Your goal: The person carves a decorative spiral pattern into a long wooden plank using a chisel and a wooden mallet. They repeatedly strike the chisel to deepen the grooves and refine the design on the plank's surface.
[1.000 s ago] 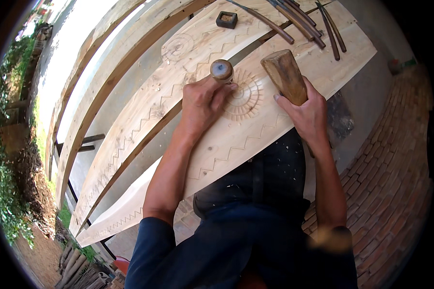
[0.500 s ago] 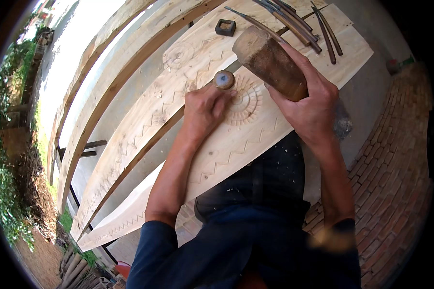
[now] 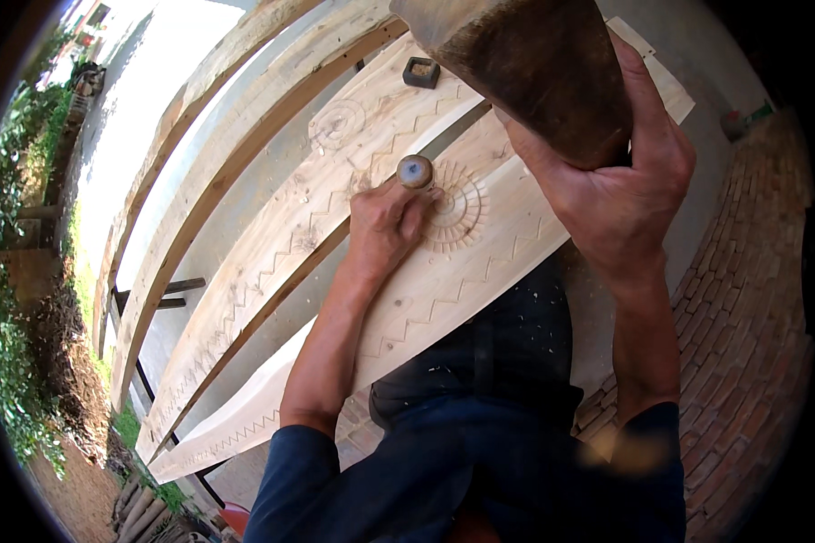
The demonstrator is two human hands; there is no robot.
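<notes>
"Carved board point(image 3: 444, 281): where do you have it, and how many?"

"From my head view, it runs from eight o'clock to two, the nearer of two side by side. I count one rosette on it point(image 3: 462, 208), and one on the farther board point(image 3: 335, 172), at eleven."

"And the grips?"

"Just above centre, the left hand point(image 3: 382, 224) is closed around one tool handle point(image 3: 415, 170), round end toward me; its lower end is hidden. At one o'clock, the right hand point(image 3: 627, 204) has thumb and fingers spread around one wooden mallet point(image 3: 539, 77), raised above the board."
</notes>
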